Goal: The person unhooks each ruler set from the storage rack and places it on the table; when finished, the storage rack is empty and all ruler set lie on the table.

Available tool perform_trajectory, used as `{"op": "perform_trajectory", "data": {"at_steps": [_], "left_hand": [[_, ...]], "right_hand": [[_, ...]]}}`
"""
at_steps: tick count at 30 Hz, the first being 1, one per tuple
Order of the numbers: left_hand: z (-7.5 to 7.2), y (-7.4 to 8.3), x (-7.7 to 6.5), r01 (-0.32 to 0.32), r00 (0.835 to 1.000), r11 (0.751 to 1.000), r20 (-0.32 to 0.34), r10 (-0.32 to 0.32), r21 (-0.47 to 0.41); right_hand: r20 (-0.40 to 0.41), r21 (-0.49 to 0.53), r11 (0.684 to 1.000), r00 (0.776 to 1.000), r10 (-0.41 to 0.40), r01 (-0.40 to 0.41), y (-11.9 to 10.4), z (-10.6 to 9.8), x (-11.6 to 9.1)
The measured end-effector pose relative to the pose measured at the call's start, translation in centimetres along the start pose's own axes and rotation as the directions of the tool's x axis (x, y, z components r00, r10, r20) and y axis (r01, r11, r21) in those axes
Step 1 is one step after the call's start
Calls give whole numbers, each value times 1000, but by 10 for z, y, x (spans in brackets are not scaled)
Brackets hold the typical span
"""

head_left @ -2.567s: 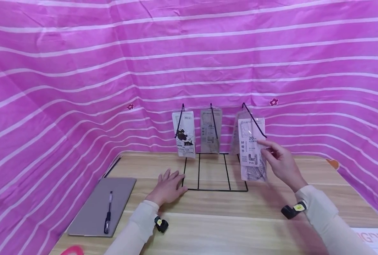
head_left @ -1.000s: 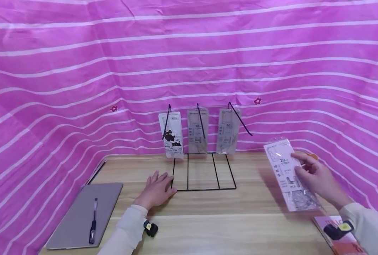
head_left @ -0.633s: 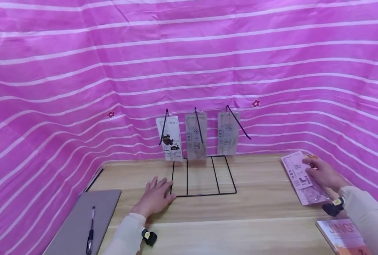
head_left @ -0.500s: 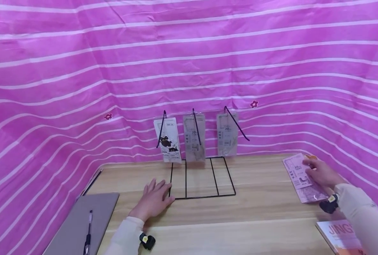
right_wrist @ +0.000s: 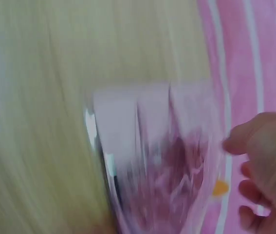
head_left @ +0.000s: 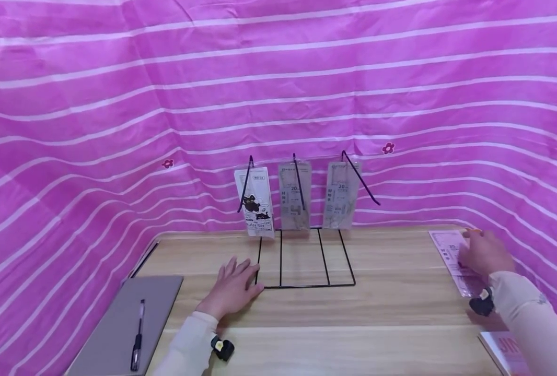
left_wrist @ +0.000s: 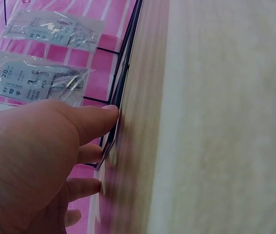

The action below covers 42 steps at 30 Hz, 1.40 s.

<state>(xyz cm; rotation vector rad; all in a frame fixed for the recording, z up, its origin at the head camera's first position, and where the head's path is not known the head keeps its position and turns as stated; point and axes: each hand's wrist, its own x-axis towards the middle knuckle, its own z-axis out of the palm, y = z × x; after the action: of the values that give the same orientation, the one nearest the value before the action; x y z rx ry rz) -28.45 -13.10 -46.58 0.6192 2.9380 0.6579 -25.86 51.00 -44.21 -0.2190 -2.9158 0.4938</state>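
My left hand (head_left: 231,290) rests with spread fingers at the front left corner of a black wire display rack (head_left: 306,286). In the left wrist view its thumb touches the rack's base wire. My right hand (head_left: 487,254) is at the table's far right, beside a clear-bagged ruler set (head_left: 449,256) lying flat there. The right wrist view, blurred, shows that ruler set (right_wrist: 152,126) with the thumb just off its edge. From the rack's hooks hang a ruler set with black cats (head_left: 256,203), a grey bagged ruler set (head_left: 295,183) and another one (head_left: 339,209).
A grey notebook (head_left: 114,313) lies at the left, with a black pen (head_left: 138,339) on it. At the front right is a booklet (head_left: 506,350), partly under the right sleeve. A pink striped cloth (head_left: 278,78) surrounds the wooden table (head_left: 335,313) on the back and sides.
My right hand has taken a bagged ruler set off the right hook, carried it right, laid it on the table and let go. My left hand has stayed at the rack's corner.
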Motion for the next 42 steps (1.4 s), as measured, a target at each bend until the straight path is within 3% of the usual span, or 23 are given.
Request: {"op": "perform_trajectory", "data": {"at_steps": [3, 5, 7, 14, 21, 25, 29, 35, 42], "left_hand": [[-2, 1, 1, -4, 1000, 1000, -3, 4, 2], [-3, 1, 2, -6, 1000, 1000, -5, 6, 5], [-3, 1, 3, -6, 1000, 1000, -7, 6, 7], [1, 0, 1, 5, 1000, 1000, 1, -5, 4], [3, 0, 1, -4, 1000, 1000, -16, 4, 1], [2, 0, 1, -1, 1000, 1000, -8, 1, 1], [1, 1, -1, -1, 1000, 1000, -8, 1, -5], [3, 3, -2, -6, 1000, 1000, 0, 6, -15], [1, 2, -1, 7, 1000, 1000, -1, -7, 3]], "right_hand": [[-176, 137, 982, 978, -108, 133, -35, 10, -4], [-264, 230, 943, 948, -178, 241, -63, 17, -7], [-294, 330, 891, 931, -216, 311, -90, 24, -9], [-245, 565, 731, 923, -296, 384, -164, 42, 3], [-196, 627, 695, 934, -299, 353, -204, 49, 29], [-152, 719, 630, 951, -270, 294, -219, 50, 42], [-160, 750, 609, 964, -210, 257, -231, 50, 50], [-270, 717, 634, 954, -131, 290, -243, 47, 43], [-297, 669, 656, 935, -193, 348, -243, 26, 16]]}}
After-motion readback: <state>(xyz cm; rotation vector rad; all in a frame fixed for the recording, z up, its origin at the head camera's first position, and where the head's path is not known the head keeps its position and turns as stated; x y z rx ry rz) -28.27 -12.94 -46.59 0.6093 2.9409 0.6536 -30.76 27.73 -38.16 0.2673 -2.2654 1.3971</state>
